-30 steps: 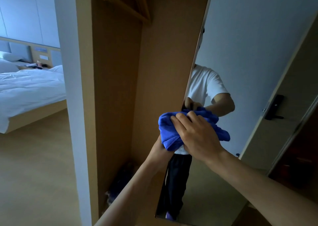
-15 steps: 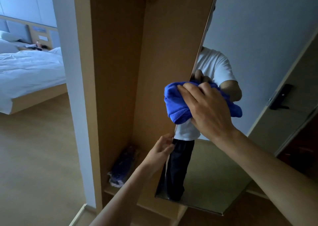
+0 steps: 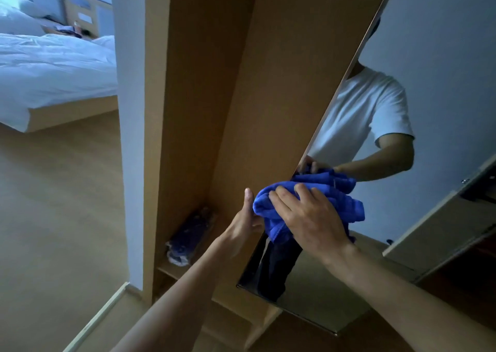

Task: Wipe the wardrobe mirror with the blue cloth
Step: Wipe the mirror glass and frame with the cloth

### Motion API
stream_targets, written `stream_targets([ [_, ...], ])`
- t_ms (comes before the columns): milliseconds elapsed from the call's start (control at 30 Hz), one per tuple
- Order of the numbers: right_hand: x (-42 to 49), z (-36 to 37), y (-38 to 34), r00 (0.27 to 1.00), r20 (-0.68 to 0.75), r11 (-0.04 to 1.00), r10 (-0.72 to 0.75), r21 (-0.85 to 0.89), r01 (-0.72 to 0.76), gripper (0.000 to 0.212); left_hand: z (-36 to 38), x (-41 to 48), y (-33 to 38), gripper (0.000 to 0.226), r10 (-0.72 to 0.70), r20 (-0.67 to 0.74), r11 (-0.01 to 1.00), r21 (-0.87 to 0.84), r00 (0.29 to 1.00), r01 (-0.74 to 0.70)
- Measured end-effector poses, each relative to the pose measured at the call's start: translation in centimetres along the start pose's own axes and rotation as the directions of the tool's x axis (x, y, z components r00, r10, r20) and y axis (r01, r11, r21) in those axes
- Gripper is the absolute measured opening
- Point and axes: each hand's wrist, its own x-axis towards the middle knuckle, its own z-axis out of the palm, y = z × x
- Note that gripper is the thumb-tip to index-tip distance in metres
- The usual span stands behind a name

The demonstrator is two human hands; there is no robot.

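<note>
Right up close, two bare forearms reach in from the bottom of the view. The right hand (image 3: pixel 308 217) lies on top of the blue cloth (image 3: pixel 349 206), fingers spread and only gently bent, pressing the wad against the mirror (image 3: pixel 442 83). The cloth is bunched. Its long axis runs roughly side to side across the glass, and one loose corner hangs down below the palm. It sits at the mirror's left edge, low on the glass, and its own reflection touches it from above.

The left hand (image 3: pixel 244 224) is just beside it at the edge of the wardrobe door (image 3: pixel 268 96). Its thumb points up along the wooden side, and its fingers go out of sight behind the cloth, so their grip cannot be told.

The mirror is a tall strip that leans to the right in this view. It shows a white T-shirt, a bent arm, dark trousers and a dark door handle (image 3: pixel 480 190).

Further in, a wrapped package (image 3: pixel 188 239) lies on the wardrobe's low shelf, its print too dim to read. Beyond the white wall, a bed (image 3: pixel 53 70) with white covers stands on the wooden floor (image 3: pixel 53 217).
</note>
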Motion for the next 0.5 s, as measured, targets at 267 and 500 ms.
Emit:
stream_targets([
  [267, 2.0, -2.4, 2.1, 1.0, -0.004, 0.999, 0.006, -0.034, -0.006, 0.038, -0.7, 1.0, -1.1, 0.076, 0.023, 0.019, 0.995, 0.093, 1.0, -0.024],
  [500, 1.1, -0.7, 1.9, 0.998, -0.048, 0.995, -0.04, -0.094, 0.035, 0.042, -1.1, 1.5, -2.1, 0.068, -0.015, 0.01, 0.993, 0.115, 1.0, 0.014],
])
